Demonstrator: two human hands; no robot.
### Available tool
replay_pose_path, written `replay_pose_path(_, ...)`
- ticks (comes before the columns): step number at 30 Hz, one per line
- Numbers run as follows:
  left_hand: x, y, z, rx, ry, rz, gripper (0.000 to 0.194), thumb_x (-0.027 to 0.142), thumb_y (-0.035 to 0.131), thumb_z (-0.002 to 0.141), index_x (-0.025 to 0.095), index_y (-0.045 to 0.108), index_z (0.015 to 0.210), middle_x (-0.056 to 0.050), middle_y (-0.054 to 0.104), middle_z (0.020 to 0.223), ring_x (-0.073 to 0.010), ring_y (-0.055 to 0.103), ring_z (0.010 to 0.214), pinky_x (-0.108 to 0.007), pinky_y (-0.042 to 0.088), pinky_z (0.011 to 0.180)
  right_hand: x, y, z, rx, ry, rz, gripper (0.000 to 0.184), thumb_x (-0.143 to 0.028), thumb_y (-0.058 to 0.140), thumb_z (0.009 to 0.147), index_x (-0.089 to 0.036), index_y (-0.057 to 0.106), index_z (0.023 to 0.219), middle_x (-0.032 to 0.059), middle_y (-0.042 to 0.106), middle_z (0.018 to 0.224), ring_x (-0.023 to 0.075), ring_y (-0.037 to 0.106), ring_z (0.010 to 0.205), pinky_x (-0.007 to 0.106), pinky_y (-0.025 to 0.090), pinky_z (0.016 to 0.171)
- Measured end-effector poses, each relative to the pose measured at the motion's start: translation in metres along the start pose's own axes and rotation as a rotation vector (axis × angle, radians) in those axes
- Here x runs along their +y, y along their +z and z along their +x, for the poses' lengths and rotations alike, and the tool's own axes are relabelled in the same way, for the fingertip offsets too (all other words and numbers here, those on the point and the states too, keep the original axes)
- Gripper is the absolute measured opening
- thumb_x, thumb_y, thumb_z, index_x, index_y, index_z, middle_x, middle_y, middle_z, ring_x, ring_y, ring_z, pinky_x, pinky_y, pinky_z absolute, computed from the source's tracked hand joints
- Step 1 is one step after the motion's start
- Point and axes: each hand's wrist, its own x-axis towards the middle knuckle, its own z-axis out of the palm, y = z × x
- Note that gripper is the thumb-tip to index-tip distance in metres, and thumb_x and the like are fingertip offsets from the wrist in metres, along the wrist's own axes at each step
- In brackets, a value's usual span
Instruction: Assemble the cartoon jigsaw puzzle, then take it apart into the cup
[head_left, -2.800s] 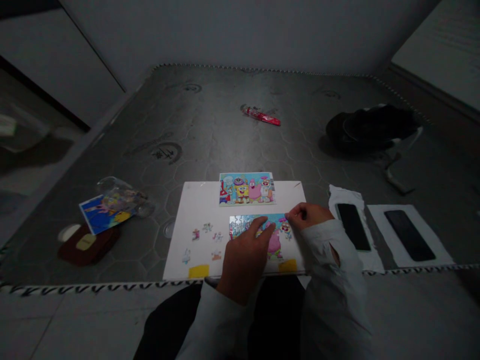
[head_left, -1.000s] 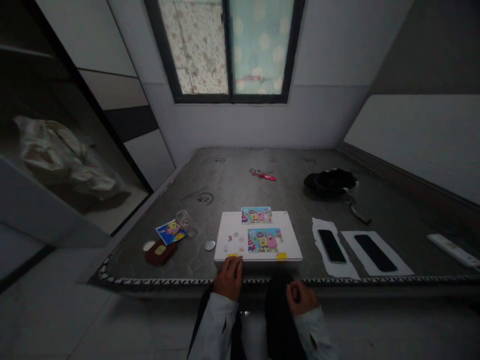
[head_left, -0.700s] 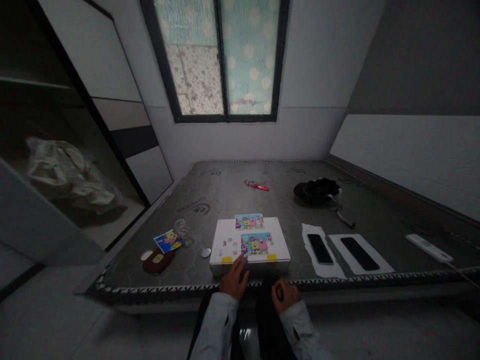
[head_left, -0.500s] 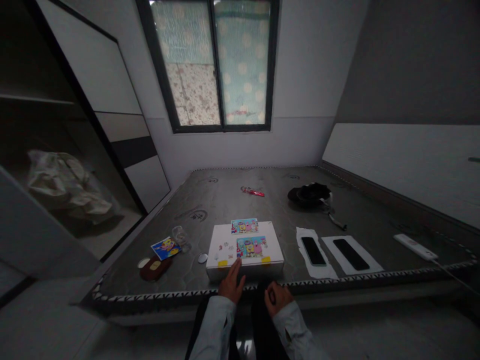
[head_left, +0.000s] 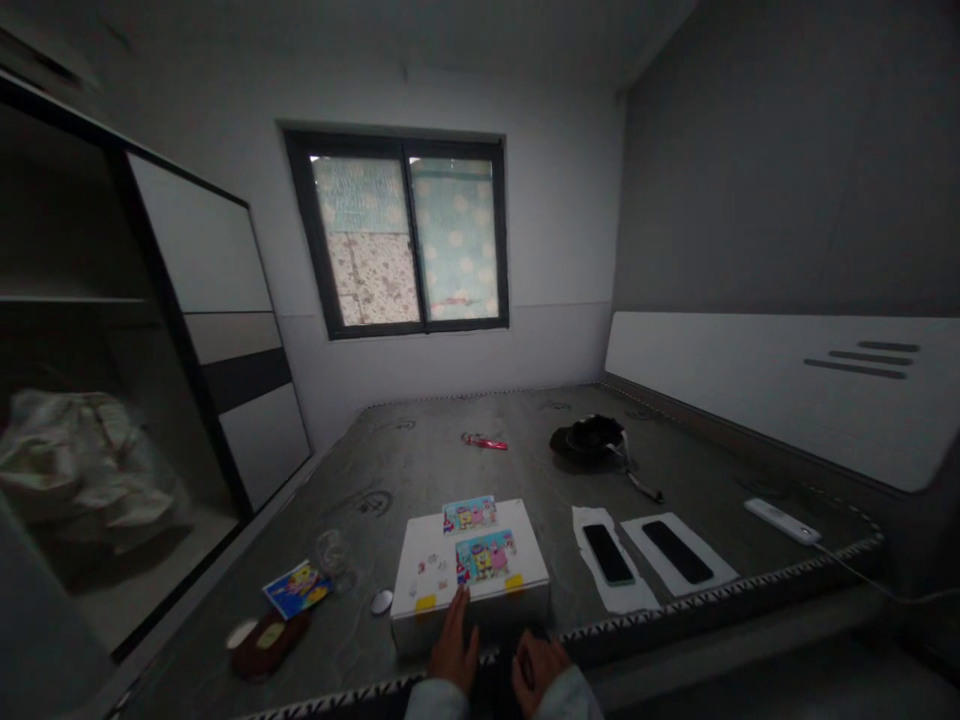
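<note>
A white box (head_left: 420,545) lies on the mattress in front of me, with two yellow tabs along its front edge and small stickers on top. Two colourful cartoon cards rest on the lid, a nearer card (head_left: 486,556) and a farther card (head_left: 469,515). My left hand (head_left: 454,645) is at the box's front edge, fingers stretched out and fingertips by the lid. Close to the box's front right, my right hand (head_left: 538,668) is closed with curled fingers; whatever may be inside is hidden.
Left of the box are a round silver disc (head_left: 382,602), a blue cartoon packet (head_left: 297,588), clear plastic (head_left: 335,558) and a brown case (head_left: 268,645). Rightward lie two phones (head_left: 608,554) (head_left: 678,551) on white sheets, a power strip (head_left: 781,521) and dark cap (head_left: 589,440). A red item (head_left: 486,442) lies farther back.
My view has tilted up, so the window and the bed's contents appear lower. My left hand stays at the box's front edge and my right hand stays curled.
</note>
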Motion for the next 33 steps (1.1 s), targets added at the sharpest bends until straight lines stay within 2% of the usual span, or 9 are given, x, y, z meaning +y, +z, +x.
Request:
replay_pose_path(3, 0.001, 0.0, -0.002, 0.045, -0.001, -0.035, 0.059, 0.024, 0.039, 0.084, 0.029, 0.045, 0.143, 0.0, 0.046, 0.149, -0.0145, 0.038, 0.139, -0.034, 0.035, 0.116, -0.002, -0.004, 0.001, 0.028, -0.032, -0.018, 0.018, -0.022, 0.048, 0.078, -0.024, 0.056, 0.095, -0.0011, 0.066, 0.071, 0.0159, 0.063, 0.065, 0.03, 0.04, 0.079)
replay_pose_path(7, -0.001, 0.006, -0.006, 0.123, 0.018, -0.102, 0.055, 0.026, 0.036, 0.085, 0.029, 0.05, 0.138, 0.001, 0.049, 0.146, -0.0154, 0.043, 0.137, -0.032, 0.036, 0.115, -0.011, -0.014, 0.009, -0.005, -0.02, -0.024, 0.006, -0.022, 0.05, 0.077, -0.024, 0.055, 0.081, -0.0021, 0.062, 0.065, 0.0153, 0.06, 0.062, 0.028, 0.04, 0.075)
replay_pose_path(10, -0.002, 0.007, -0.009, 0.13, 0.002, -0.15, 0.056, 0.026, 0.038, 0.083, 0.029, 0.052, 0.137, 0.001, 0.052, 0.144, -0.0153, 0.044, 0.136, -0.033, 0.035, 0.116, -0.016, -0.025, 0.014, -0.013, -0.011, -0.033, 0.003, -0.023, 0.052, 0.077, -0.024, 0.055, 0.079, -0.0016, 0.063, 0.067, 0.0152, 0.06, 0.064, 0.027, 0.04, 0.078)
replay_pose_path(15, -0.002, -0.004, -0.012, 0.169, -0.066, -0.188, 0.05, 0.022, 0.043, 0.075, 0.022, 0.063, 0.122, -0.006, 0.063, 0.128, -0.0214, 0.057, 0.123, -0.039, 0.043, 0.11, -0.011, -0.043, 0.018, -0.03, -0.05, -0.103, 0.009, -0.024, 0.048, 0.081, -0.024, 0.057, 0.081, -0.0007, 0.062, 0.066, 0.0159, 0.058, 0.063, 0.029, 0.039, 0.076)
replay_pose_path(18, 0.002, -0.013, -0.017, 0.237, -0.09, -0.213, 0.048, 0.018, 0.045, 0.073, 0.02, 0.064, 0.117, -0.007, 0.066, 0.12, -0.0209, 0.061, 0.116, -0.039, 0.045, 0.107, -0.006, -0.051, 0.018, -0.019, -0.097, -0.115, 0.013, -0.025, 0.046, 0.082, -0.022, 0.058, 0.086, -0.0007, 0.062, 0.067, 0.0156, 0.058, 0.062, 0.029, 0.037, 0.074)
replay_pose_path(24, 0.005, -0.026, -0.031, 0.253, -0.153, -0.237, 0.044, 0.011, 0.045, 0.071, 0.02, 0.066, 0.109, -0.006, 0.069, 0.105, -0.0188, 0.066, 0.1, -0.037, 0.051, 0.095, 0.002, -0.061, 0.016, -0.227, -0.064, -0.136, 0.017, -0.025, 0.043, 0.086, -0.021, 0.057, 0.077, 0.0002, 0.061, 0.067, 0.0155, 0.056, 0.067, 0.03, 0.033, 0.075)
replay_pose_path(29, -0.004, -0.035, -0.034, 0.288, -0.156, -0.226, 0.033, 0.023, 0.047, 0.078, 0.019, 0.067, 0.105, -0.009, 0.07, 0.106, -0.0218, 0.067, 0.099, -0.039, 0.052, 0.093, 0.019, -0.061, 0.014, -0.34, -0.001, -0.168, 0.017, -0.025, 0.046, 0.086, -0.02, 0.061, 0.083, 0.0022, 0.065, 0.073, 0.0157, 0.058, 0.07, 0.028, 0.034, 0.077)
replay_pose_path(33, -0.011, -0.04, -0.036, 0.276, -0.126, -0.234, 0.033, 0.027, 0.047, 0.081, 0.019, 0.066, 0.106, -0.009, 0.07, 0.106, -0.0214, 0.067, 0.097, -0.038, 0.053, 0.09, 0.034, -0.063, 0.007, -0.412, 0.016, -0.181, 0.017, -0.025, 0.048, 0.088, -0.021, 0.064, 0.09, 0.004, 0.069, 0.084, 0.0177, 0.061, 0.079, 0.028, 0.036, 0.081)
